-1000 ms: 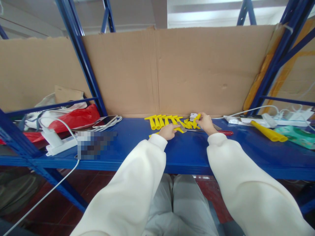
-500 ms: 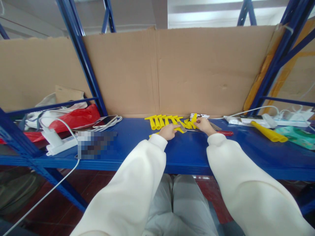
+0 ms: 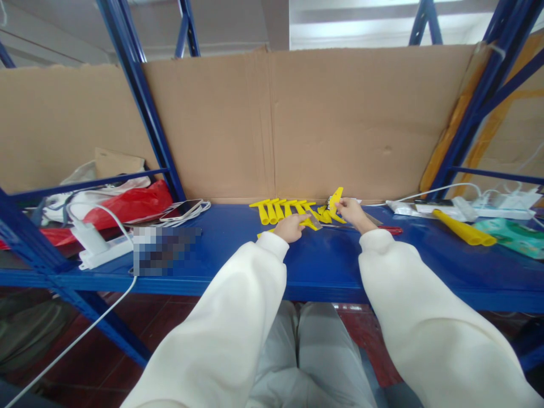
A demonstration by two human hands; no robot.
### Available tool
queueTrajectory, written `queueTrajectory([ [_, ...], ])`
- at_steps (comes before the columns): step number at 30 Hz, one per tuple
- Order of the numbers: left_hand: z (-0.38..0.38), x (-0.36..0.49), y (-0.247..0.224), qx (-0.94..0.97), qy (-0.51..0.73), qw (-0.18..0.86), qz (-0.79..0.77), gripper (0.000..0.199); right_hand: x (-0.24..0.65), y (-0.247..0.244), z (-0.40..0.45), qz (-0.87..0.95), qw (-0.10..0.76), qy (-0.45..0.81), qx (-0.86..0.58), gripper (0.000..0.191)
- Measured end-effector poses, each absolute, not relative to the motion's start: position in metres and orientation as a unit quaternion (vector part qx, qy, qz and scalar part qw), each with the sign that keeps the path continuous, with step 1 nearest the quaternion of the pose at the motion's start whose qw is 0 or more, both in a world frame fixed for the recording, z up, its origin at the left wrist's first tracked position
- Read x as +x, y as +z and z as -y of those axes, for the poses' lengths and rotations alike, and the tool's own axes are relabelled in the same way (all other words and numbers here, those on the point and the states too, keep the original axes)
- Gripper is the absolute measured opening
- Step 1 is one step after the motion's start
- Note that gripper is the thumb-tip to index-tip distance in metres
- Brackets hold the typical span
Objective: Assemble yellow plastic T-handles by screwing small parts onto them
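Note:
My left hand (image 3: 289,228) is closed around a yellow-handled tool (image 3: 309,223), its handle end showing left of my wrist. A grey metal blade (image 3: 314,220) lies at the tool's front; whether it belongs to the tool I cannot tell. My right hand (image 3: 352,212) pinches a flat yellow plastic piece (image 3: 335,196), held upright and tilted just above several small yellow pieces (image 3: 325,215). Behind my left hand, several yellow T-shaped tools (image 3: 272,211) with tubular handles lie side by side in a row.
A red-handled tool (image 3: 391,230) lies by my right wrist. Yellow tubes (image 3: 465,228), a green packet (image 3: 512,235) and a white power strip (image 3: 505,211) are at the right. At left are a phone (image 3: 182,209), cables and a red bag (image 3: 131,207). Cardboard (image 3: 331,124) stands behind the blue shelf (image 3: 238,249).
My right hand has lifted the yellow piece slightly and tilted it to the right. My left hand has stayed in place.

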State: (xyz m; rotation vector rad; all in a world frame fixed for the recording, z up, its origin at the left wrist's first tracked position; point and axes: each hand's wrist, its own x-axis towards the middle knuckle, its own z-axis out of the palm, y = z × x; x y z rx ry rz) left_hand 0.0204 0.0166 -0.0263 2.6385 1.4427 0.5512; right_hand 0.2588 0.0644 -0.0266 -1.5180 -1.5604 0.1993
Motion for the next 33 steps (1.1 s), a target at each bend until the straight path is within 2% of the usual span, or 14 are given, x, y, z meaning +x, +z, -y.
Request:
queueTrajectory([
  [4, -0.019, 0.02, -0.029, 0.86, 0.186, 0.047, -0.473, 0.057, 0.247, -0.018, -0.049, 0.577, 0.499, 0.209, -0.611, 0.019],
  [8, -0.019, 0.021, -0.029, 0.855, 0.183, 0.05, -0.483, 0.06, 0.236, -0.008, -0.035, 0.562, 0.515, 0.275, -0.587, 0.025],
  [13, -0.016, 0.022, -0.026, 0.846, 0.17, 0.05, -0.504, 0.052, 0.224, -0.003, -0.025, 0.567, 0.495, 0.344, -0.561, 0.033],
  [20, -0.015, 0.023, -0.026, 0.843, 0.186, 0.057, -0.501, 0.046, 0.214, -0.008, -0.02, 0.635, 0.414, 0.361, -0.543, 0.035],
  [33, -0.016, 0.024, -0.027, 0.845, 0.193, 0.068, -0.495, 0.047, 0.208, -0.014, -0.02, 0.631, 0.415, 0.363, -0.545, 0.037],
])
